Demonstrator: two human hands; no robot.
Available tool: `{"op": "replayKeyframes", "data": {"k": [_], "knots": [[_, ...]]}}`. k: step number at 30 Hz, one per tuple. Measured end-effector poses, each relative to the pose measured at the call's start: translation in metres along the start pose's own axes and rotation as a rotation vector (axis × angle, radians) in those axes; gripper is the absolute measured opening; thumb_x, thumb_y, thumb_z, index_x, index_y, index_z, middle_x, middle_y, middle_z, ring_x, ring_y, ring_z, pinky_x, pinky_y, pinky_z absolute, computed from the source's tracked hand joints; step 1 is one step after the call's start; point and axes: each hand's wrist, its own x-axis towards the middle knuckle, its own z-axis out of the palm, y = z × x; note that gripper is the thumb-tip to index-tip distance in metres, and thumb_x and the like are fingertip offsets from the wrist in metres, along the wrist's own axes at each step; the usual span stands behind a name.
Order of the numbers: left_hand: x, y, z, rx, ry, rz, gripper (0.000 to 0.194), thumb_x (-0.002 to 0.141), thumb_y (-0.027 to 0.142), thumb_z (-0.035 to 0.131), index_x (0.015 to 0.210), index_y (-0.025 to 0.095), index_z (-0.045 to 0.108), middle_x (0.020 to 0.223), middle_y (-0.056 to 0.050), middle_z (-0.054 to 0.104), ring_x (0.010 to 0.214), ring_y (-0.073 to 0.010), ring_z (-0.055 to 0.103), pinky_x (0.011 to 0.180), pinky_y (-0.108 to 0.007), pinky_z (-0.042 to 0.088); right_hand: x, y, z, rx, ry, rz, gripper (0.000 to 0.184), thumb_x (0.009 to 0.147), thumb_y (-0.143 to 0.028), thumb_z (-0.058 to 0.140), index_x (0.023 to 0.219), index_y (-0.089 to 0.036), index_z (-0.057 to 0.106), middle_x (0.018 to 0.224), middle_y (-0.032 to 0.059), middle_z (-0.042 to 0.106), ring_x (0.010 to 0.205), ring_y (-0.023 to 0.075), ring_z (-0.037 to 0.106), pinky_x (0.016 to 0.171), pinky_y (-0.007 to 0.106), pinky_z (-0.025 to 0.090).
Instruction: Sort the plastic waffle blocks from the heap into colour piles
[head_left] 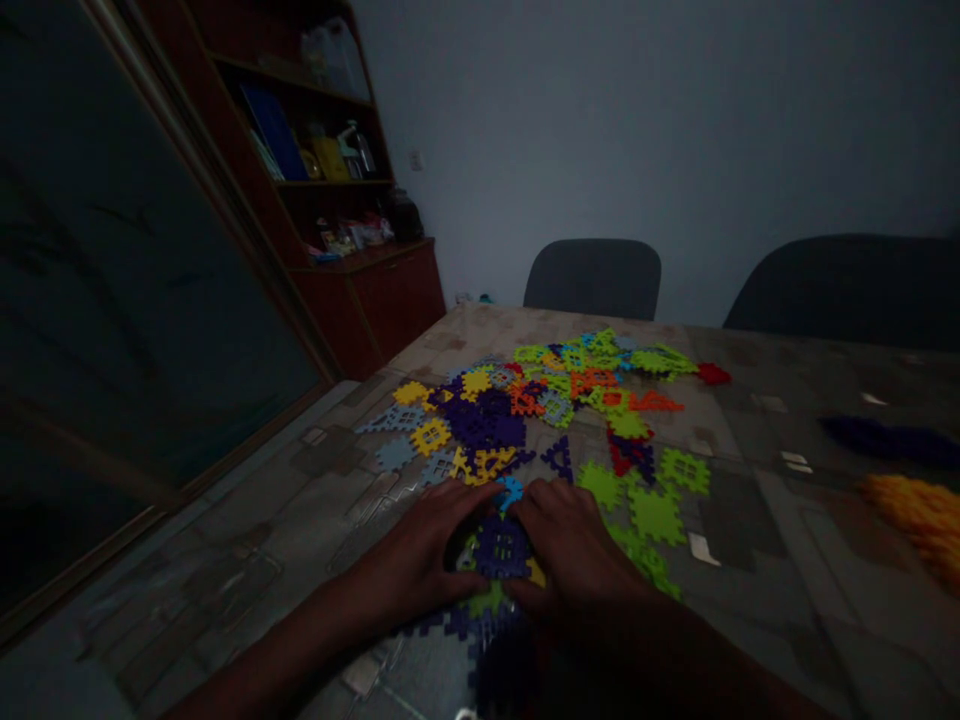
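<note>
Left hand: curving its fingers and thumb about the left side of a purple window piece, gripping it by the edges. Right hand: mirroring this on the right side, thumb lying near the lower edge. Both hands are holding the piece between them, low over the near part of the table.

A small blue piece is sitting between the fingertips at the far edge; a green piece is showing at the near edge, and a bit of yellow beside the right thumb. Whether these are locking together is not telling from here. The step in hand is looking like pressing or lining up toothed edges; such a move is calling for steady, even thumb pressure and matched teeth.

Just outward, a purple triangle is lying beyond the right hand, and green squares are spreading to its right, crowding its outer side. Ahead, a mixed heap of pieces is covering the middle of the table, overlapping, so single ones are probably harder to pick out. A dark shape close to the body is blurring out.

Farther right, a yellow bundle is resting. Past the table, grey chairs are standing near the wall; a cabinet is filling the far left. Dim light is dulling detail.
</note>
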Motion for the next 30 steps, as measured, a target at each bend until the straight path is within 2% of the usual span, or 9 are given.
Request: {"op": "replayKeyframes", "data": {"k": [4,7,10,13,17,20,23,27,30], "knots": [[0.003,0.003,0.001,-0.055,0.021,0.057,0.087,0.083,0.027,0.083,0.148,0.042,0.027,0.141,-0.003,0.048,0.128,-0.0293,0.045,0.111,-0.047,0.038,-0.008,0.006,0.001,-0.034,0.093,-0.028,0.046,0.076,-0.041,0.08,0.111,-0.018,0.061,0.105,0.0076,0.062,0.098,0.0273,0.052,0.083,0.039,0.034],[0.006,0.008,-0.002,-0.086,-0.019,0.084,0.068,0.095,0.038,0.069,0.149,0.038,0.029,0.146,-0.005,0.044,0.133,-0.0288,0.041,0.114,-0.046,0.034,-0.028,0.017,-0.002,-0.116,0.158,-0.052,0.036,0.078,-0.038,0.077,0.104,-0.019,0.062,0.098,0.0075,0.062,0.091,0.0261,0.054,0.079,0.038,0.034],[0.008,0.01,-0.005,-0.064,0.013,0.086,0.036,0.102,0.036,0.053,0.138,0.034,0.046,0.135,-0.004,0.054,0.123,-0.0253,0.049,0.107,-0.042,0.039,-0.049,0.027,-0.005,-0.206,0.209,-0.033,0.03,0.078,-0.036,0.075,0.099,-0.02,0.061,0.095,0.0075,0.062,0.088,0.0264,0.055,0.078,0.039,0.034],[0.008,0.012,-0.004,-0.003,0.066,0.08,0.02,0.102,0.04,0.055,0.118,0.029,0.058,0.113,-0.002,0.061,0.107,-0.0246,0.055,0.094,-0.04,0.043,-0.062,0.035,-0.005,-0.248,0.23,0.013,0.028,0.078,-0.034,0.073,0.098,-0.02,0.06,0.092,0.0074,0.063,0.086,0.0278,0.057,0.078,0.042,0.036],[0.009,0.016,0.003,0.098,0.058,0.067,0.039,0.09,0.05,0.073,0.118,0.029,0.055,0.112,-0.002,0.061,0.103,-0.0273,0.056,0.092,-0.043,0.041,-0.064,0.041,-0.005,-0.211,0.216,-0.046,0.048,0.075,-0.022,0.07,0.12,-0.019,0.057,0.108,0.0125,0.066,0.094,0.0291,0.059,0.08,0.042,0.041],[0.013,0.019,0.01,0.145,0.041,0.073,0.051,0.087,0.059,0.073,0.122,0.029,0.052,0.113,-0.004,0.061,0.104,-0.0296,0.055,0.09,-0.046,0.041,-0.06,0.044,-0.007,-0.166,0.141,-0.13,0.068,0.068,-0.012,0.068,0.133,-0.019,0.052,0.124,0.0135,0.063,0.108,0.03,0.056,0.086,0.043,0.041],[0.017,0.022,0.015,0.201,0.052,0.063,0.067,0.082,0.066,0.075,0.129,0.028,0.047,0.117,-0.007,0.059,0.106,-0.0334,0.054,0.091,-0.051,0.043,-0.056,0.047,-0.01,-0.121,0.072,-0.152,0.076,0.063,-0.016,0.075,0.135,-0.019,0.051,0.126,0.012,0.061,0.109,0.0299,0.054,0.087,0.043,0.041],[0.02,0.031,0.021,0.273,0.036,0.001,0.087,0.067,0.055,0.092,0.132,0.024,0.042,0.123,-0.011,0.055,0.111,-0.037,0.052,0.094,-0.055,0.045,-0.051,0.047,-0.012,-0.164,0.039,-0.153,0.082,0.064,-0.025,0.082,0.138,-0.018,0.048,0.116,0.0096,0.062,0.1,0.0279,0.054,0.082,0.04,0.04],[0.022,0.037,0.025,0.289,0.028,-0.021,0.07,0.077,0.04,0.085,0.131,0.023,0.042,0.125,-0.012,0.054,0.113,-0.0361,0.052,0.095,-0.054,0.047,-0.049,0.045,-0.012,-0.195,0.043,-0.144,0.078,0.064,-0.033,0.084,0.134,-0.02,0.052,0.11,0.0084,0.062,0.096,0.0277,0.055,0.077,0.037,0.04]]}}
